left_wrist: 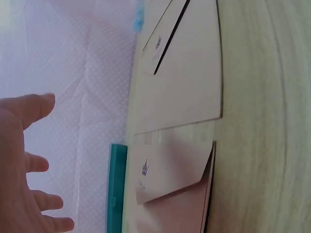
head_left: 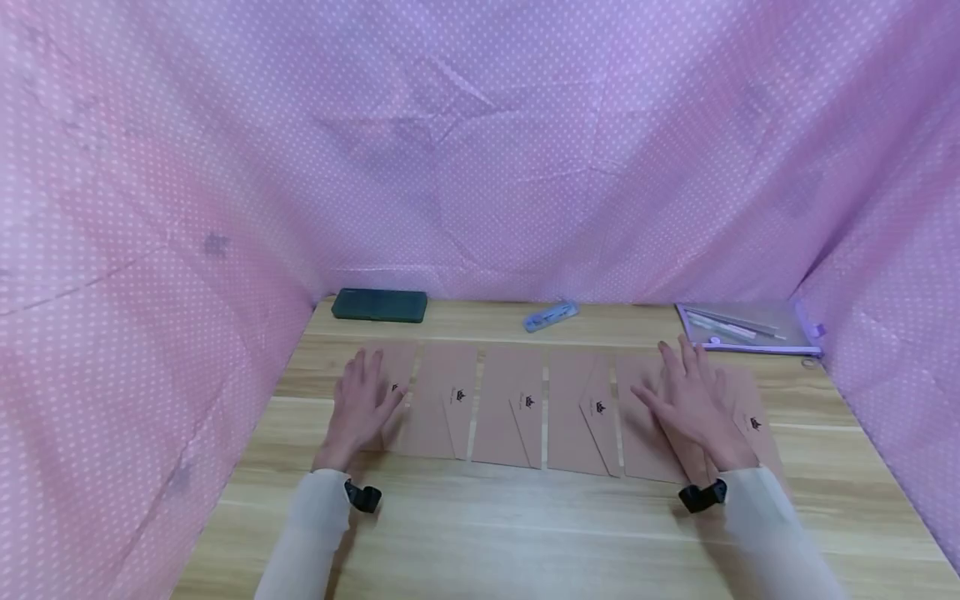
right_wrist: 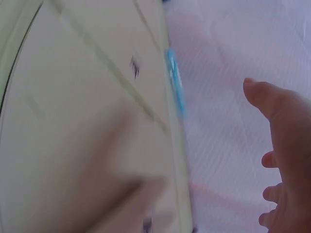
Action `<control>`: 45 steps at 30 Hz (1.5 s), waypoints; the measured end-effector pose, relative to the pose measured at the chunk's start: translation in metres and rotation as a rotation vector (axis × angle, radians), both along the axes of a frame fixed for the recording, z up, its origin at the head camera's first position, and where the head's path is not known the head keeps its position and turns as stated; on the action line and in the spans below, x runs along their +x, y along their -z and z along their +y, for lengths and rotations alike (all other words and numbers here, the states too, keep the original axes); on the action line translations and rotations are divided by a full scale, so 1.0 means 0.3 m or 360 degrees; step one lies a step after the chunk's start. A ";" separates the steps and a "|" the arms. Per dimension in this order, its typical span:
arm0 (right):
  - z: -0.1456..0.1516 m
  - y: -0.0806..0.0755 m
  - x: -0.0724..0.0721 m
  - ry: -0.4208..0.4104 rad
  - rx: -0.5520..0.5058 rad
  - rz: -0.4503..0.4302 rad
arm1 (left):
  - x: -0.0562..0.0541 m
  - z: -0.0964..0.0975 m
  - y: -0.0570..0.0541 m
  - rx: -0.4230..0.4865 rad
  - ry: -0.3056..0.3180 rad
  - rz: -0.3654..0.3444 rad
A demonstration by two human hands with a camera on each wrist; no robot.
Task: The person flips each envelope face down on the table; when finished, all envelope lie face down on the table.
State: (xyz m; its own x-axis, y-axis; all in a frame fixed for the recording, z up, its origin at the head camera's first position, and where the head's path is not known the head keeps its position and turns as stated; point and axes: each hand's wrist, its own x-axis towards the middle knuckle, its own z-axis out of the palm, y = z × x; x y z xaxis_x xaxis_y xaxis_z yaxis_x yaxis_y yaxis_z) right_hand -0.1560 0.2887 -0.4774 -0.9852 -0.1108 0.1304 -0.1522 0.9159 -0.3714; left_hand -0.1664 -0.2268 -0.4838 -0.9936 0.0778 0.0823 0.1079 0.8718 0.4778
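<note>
Several flat pinkish-brown envelopes (head_left: 506, 408) lie side by side in a row on the wooden table, each with a slanted flap; small black crown prints show on most. Over the leftmost envelope (head_left: 399, 358) my left hand (head_left: 360, 408) is spread, fingers straight, holding nothing. My right hand (head_left: 693, 408) hovers with fingers apart over the two envelopes at the right end, the last envelope (head_left: 750, 396) partly covered by it. In the left wrist view, the flap of the near envelope (left_wrist: 170, 170) stands slightly lifted. Blur softens the envelopes in the right wrist view.
Along the back edge sit a dark green case (head_left: 379, 305), a small light-blue item (head_left: 551, 316) and a clear zip pouch (head_left: 780, 321) with purple trim and slim pens inside. A small ring (head_left: 809, 362) lies beside the pouch. Pink dotted cloth (head_left: 480, 167) surrounds the table (head_left: 510, 542).
</note>
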 end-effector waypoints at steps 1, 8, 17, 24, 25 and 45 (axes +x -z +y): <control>-0.021 0.000 -0.004 -0.0009 -0.0012 0.0013 | -0.004 -0.004 -0.003 0.0022 -0.0012 0.0013; -0.185 0.019 -0.024 -0.0123 -0.0048 0.0038 | -0.048 -0.050 0.004 0.0293 -0.0112 0.0064; -0.449 0.030 -0.013 -0.0309 -0.0071 -0.0003 | -0.059 -0.118 0.025 0.0608 -0.0220 -0.0039; -0.634 0.045 -0.019 -0.0442 -0.0071 -0.0066 | -0.059 -0.148 0.040 0.0655 -0.0275 -0.0172; -0.656 0.047 -0.021 -0.0456 -0.0070 -0.0082 | -0.058 -0.152 0.041 0.0652 -0.0280 -0.0199; -1.011 0.090 -0.053 -0.0641 0.0044 -0.0290 | -0.075 -0.176 0.043 0.0690 -0.0423 -0.0464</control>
State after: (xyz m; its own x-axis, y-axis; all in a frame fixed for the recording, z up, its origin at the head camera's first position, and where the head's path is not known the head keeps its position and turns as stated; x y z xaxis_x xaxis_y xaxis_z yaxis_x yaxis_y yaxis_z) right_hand -0.1720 -0.0146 -0.5043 -0.8695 -0.4914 -0.0500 -0.4330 0.8071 -0.4013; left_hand -0.1890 -0.2795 -0.4967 -0.9609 -0.1567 -0.2284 -0.2769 0.5694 0.7740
